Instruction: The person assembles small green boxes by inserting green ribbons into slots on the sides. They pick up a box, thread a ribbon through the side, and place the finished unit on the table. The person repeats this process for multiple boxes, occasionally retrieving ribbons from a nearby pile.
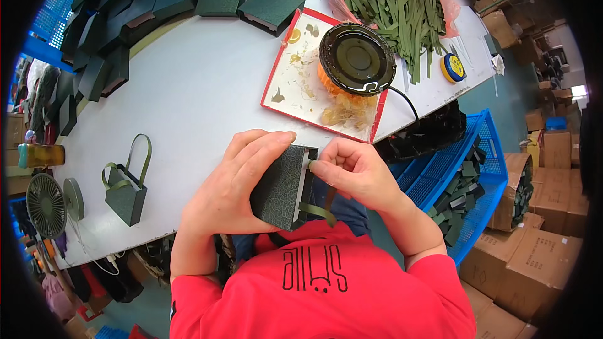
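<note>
Gripping a dark green patterned gift box (282, 185) in the left hand (235, 182), right hand (355, 172) pinching its olive ribbon (320, 210), red-rimmed tray (286, 88) and black glue pot (357, 58) sitting beyond on the white table (188, 88)

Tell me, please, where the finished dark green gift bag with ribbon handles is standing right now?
In the head view, the gift bag stands on the white table, left of the left hand, beside a small fan.

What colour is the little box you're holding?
The box is dark green with a faint swirly pattern, held in the left hand. The head view shows it.
</note>
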Motion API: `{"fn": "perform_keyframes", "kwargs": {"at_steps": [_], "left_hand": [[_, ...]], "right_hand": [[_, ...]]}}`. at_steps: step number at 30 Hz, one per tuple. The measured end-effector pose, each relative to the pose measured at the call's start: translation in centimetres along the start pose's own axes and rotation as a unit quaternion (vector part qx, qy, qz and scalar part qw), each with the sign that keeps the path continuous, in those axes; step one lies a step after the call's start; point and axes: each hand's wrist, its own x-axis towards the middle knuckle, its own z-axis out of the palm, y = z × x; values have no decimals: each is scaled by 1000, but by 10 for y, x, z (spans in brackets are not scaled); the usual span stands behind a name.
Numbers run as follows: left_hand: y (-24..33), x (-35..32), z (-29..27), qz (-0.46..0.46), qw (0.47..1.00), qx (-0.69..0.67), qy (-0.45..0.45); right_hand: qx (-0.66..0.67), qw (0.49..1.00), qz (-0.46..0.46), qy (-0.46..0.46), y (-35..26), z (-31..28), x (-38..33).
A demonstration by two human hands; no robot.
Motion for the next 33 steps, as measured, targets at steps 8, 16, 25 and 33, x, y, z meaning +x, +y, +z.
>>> {"fn": "perform_keyframes", "kwargs": {"at_steps": [8,16,25,33], "left_hand": [[0,0,1,3,1000,6,0],[10,10,-7,25,990,113,-81],[1,1,-6,-9,999,45,-24],[2,1,-6,-13,997,52,-47]], "right_hand": [[-73,997,10,6,4,-3,7],[-144,989,4,-17,18,-12,13],[104,992,-56,45,21,-19,8],[87,986,-120,81,22,-2,6]]}}
